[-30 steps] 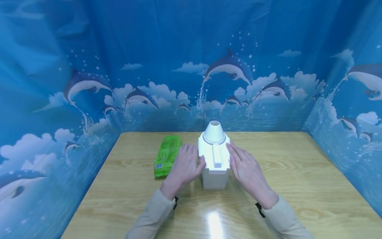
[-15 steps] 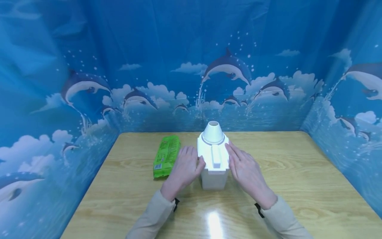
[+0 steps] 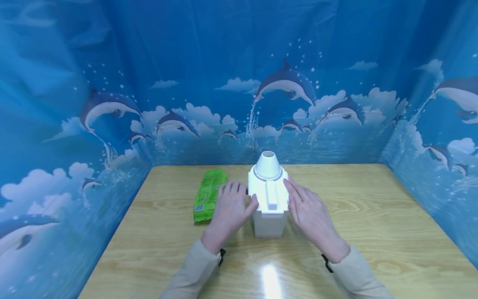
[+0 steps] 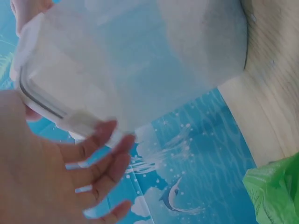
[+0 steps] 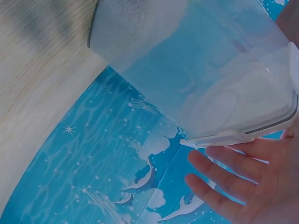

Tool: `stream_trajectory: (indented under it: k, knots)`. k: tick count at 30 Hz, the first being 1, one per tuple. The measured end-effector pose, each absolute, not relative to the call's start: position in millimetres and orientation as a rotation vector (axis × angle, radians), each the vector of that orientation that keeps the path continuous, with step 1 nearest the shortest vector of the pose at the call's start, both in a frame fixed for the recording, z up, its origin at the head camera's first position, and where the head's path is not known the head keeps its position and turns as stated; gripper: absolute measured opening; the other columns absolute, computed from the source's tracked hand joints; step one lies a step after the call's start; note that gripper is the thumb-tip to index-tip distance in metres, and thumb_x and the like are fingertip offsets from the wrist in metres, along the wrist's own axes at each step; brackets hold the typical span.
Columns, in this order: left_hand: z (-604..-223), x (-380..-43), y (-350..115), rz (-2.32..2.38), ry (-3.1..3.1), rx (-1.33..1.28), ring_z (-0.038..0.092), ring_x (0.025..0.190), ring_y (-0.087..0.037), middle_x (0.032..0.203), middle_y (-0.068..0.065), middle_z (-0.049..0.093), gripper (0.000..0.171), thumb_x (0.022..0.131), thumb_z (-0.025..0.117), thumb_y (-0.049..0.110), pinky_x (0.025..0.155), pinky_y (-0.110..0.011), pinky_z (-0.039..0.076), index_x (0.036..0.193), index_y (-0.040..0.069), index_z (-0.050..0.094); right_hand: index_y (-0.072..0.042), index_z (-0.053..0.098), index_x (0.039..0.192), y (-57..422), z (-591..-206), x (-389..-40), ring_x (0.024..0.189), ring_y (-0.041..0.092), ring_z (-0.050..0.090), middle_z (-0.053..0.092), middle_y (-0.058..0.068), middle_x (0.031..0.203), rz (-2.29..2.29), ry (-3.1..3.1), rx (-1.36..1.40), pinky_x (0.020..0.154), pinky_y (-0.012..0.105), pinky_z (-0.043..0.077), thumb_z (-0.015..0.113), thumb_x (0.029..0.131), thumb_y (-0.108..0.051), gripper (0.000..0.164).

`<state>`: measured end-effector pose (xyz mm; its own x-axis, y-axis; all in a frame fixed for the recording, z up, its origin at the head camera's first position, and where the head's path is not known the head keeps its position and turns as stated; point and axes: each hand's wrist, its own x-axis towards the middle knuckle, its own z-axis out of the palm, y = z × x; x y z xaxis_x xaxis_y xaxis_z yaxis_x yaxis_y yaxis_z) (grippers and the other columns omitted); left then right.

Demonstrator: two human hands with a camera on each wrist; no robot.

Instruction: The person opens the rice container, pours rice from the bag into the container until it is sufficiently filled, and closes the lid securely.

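A clear-walled storage container (image 3: pixel 269 226) stands upright on the table, with whitish contents (image 5: pixel 145 14) at its base. Its white lid (image 3: pixel 259 191) carries a cone-shaped spout (image 3: pixel 268 167). Along the lid's left side, my left hand (image 3: pixel 230 209) has its fingers loosely extended, fingertips right at the white side clip (image 4: pixel 79 122). My right hand (image 3: pixel 311 216) lies against the lid's right edge with fairly straight fingers. In the right wrist view, those fingers reach beneath another side clip (image 5: pixel 224 138), which stands out from the container wall.
A green plastic packet (image 3: pixel 205 199) lies left of the container, close beside my left hand. The wooden table (image 3: pixel 373 216) extends to a blue dolphin-print curtain (image 3: pixel 209 133) at the back and sides.
The fingers of my left hand have straightened and spread from a more bent pose. My right hand and the container have stayed nearly in place.
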<state>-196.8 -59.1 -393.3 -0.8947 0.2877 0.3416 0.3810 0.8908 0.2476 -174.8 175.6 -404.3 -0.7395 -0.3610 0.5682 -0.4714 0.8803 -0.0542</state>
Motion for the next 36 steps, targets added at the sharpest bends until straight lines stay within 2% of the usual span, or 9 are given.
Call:
stream_trajectory:
  k: [4, 7, 12, 19, 22, 26, 28, 33, 36]
  knots:
    - [-394.2, -192.4, -58.0, -0.487, -2.701, -0.442, 0.053, 0.128, -0.036, 0.134, -0.019, 0.059, 0.062, 0.102, 0.041, 0.049, 0.112, -0.056, 0.039, 0.139, 0.002, 0.054, -0.002, 0.05, 0.147, 174.4, -406.0, -176.2, 0.118, 0.038, 0.063, 0.053, 0.018, 0.148, 0.274, -2.46, 0.602, 0.093, 0.052, 0.056, 0.038, 0.107, -0.024, 0.047]
    - [-394.2, -190.3, -57.5, -0.482, -2.647, -0.48, 0.052, 0.13, -0.036, 0.14, -0.018, 0.057, 0.061, 0.103, 0.043, 0.046, 0.113, -0.056, 0.039, 0.147, 0.004, 0.048, -0.001, 0.051, 0.146, 173.9, -407.2, -176.9, 0.116, 0.038, 0.064, 0.054, 0.018, 0.147, 0.285, -2.442, 0.602, 0.092, 0.053, 0.056, 0.037, 0.107, -0.023, 0.047]
    - [-395.4, -188.7, -57.2, -0.488, -2.607, -0.562, 0.054, 0.129, -0.033, 0.14, -0.015, 0.058, 0.053, 0.105, 0.043, 0.038, 0.114, -0.055, 0.038, 0.147, 0.006, 0.049, -0.001, 0.051, 0.146, 174.2, -408.2, -178.2, 0.115, 0.038, 0.064, 0.055, 0.018, 0.147, 0.291, -2.429, 0.604, 0.091, 0.053, 0.056, 0.034, 0.108, -0.024, 0.048]
    - [-397.7, -189.9, -57.6, -0.556, -2.599, -0.576, 0.054, 0.129, -0.034, 0.139, -0.017, 0.058, 0.053, 0.106, 0.041, 0.036, 0.114, -0.055, 0.038, 0.147, 0.005, 0.048, -0.001, 0.052, 0.145, 175.0, -407.9, -180.6, 0.114, 0.038, 0.065, 0.055, 0.018, 0.146, 0.284, -2.408, 0.625, 0.088, 0.052, 0.057, 0.033, 0.108, -0.026, 0.049]
    - [-398.3, -190.3, -57.7, -0.576, -2.599, -0.581, 0.053, 0.129, -0.034, 0.139, -0.017, 0.058, 0.053, 0.106, 0.041, 0.036, 0.115, -0.054, 0.038, 0.148, 0.004, 0.047, -0.002, 0.054, 0.144, 177.0, -406.4, -182.7, 0.11, 0.038, 0.067, 0.057, 0.016, 0.144, 0.325, -2.405, 0.632, 0.084, 0.052, 0.059, 0.039, 0.107, -0.026, 0.046]
    - [-398.5, -190.8, -57.1, -0.569, -2.585, -0.6, 0.054, 0.128, -0.034, 0.137, -0.018, 0.059, 0.052, 0.106, 0.041, 0.035, 0.114, -0.052, 0.039, 0.147, 0.003, 0.047, -0.007, 0.056, 0.144, 182.2, -401.3, -184.5, 0.106, 0.039, 0.069, 0.06, 0.014, 0.141, 0.471, -2.437, 0.623, 0.066, 0.043, 0.061, 0.053, 0.103, -0.026, 0.045]
    - [-398.7, -190.7, -56.7, -0.555, -2.586, -0.605, 0.054, 0.128, -0.034, 0.137, -0.018, 0.059, 0.052, 0.106, 0.04, 0.034, 0.114, -0.052, 0.04, 0.147, 0.002, 0.047, -0.008, 0.056, 0.144, 184.2, -398.4, -184.0, 0.108, 0.041, 0.068, 0.06, 0.014, 0.141, 0.545, -2.467, 0.606, 0.065, 0.043, 0.06, 0.058, 0.102, -0.027, 0.046]
    - [-400.3, -190.1, -55.7, -0.548, -2.582, -0.612, 0.055, 0.127, -0.034, 0.137, -0.018, 0.059, 0.052, 0.106, 0.04, 0.033, 0.113, -0.052, 0.041, 0.147, 0.002, 0.047, -0.009, 0.055, 0.144, 187.5, -393.5, -181.3, 0.117, 0.042, 0.064, 0.061, 0.017, 0.14, 0.591, -2.544, 0.521, 0.087, 0.056, 0.058, 0.059, 0.102, -0.035, 0.05]
    - [-401.1, -189.5, -55.6, -0.553, -2.574, -0.613, 0.055, 0.127, -0.034, 0.136, -0.018, 0.059, 0.052, 0.106, 0.041, 0.032, 0.113, -0.051, 0.041, 0.147, 0.002, 0.047, -0.008, 0.062, 0.136, 189.9, -390.8, -180.7, 0.114, 0.041, 0.066, 0.065, 0.017, 0.133, 0.568, -2.589, 0.466, 0.085, 0.056, 0.058, 0.06, 0.101, -0.043, 0.05]
